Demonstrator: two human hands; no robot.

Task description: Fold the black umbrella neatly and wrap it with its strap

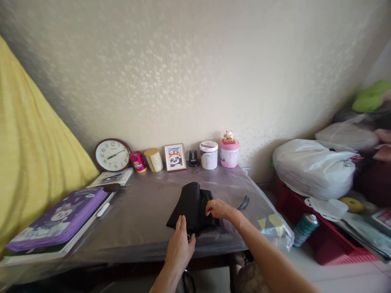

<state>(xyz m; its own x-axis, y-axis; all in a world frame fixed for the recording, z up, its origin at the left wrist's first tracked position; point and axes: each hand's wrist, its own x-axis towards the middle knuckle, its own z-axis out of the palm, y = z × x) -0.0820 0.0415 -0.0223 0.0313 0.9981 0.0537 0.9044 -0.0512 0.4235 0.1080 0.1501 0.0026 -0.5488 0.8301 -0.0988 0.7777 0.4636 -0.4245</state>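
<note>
A black folding umbrella (pixel 187 207) lies on the plastic-covered table, its loose fabric spread in folds and its handle end towards me. My left hand (pixel 180 242) is at the near end, fingers straight along the fabric and thumb on the other side of the handle, holding it. A round, ring-like end shows between thumb and fingers. My right hand (pixel 218 208) is closed, its bent fingers pinching the fabric on the right side. The fingertips are partly hidden. Right of this hand lies a small dark strip (pixel 243 202).
Along the wall stand a clock (pixel 112 155), several tins and tubs, and a framed panda picture (pixel 175 157). A purple case (pixel 58 217) lies on books at the left, beside a yellow curtain (pixel 33 134). Right of the table are a red basket (pixel 324 240), spray can (pixel 305 230) and white bag (pixel 314 167).
</note>
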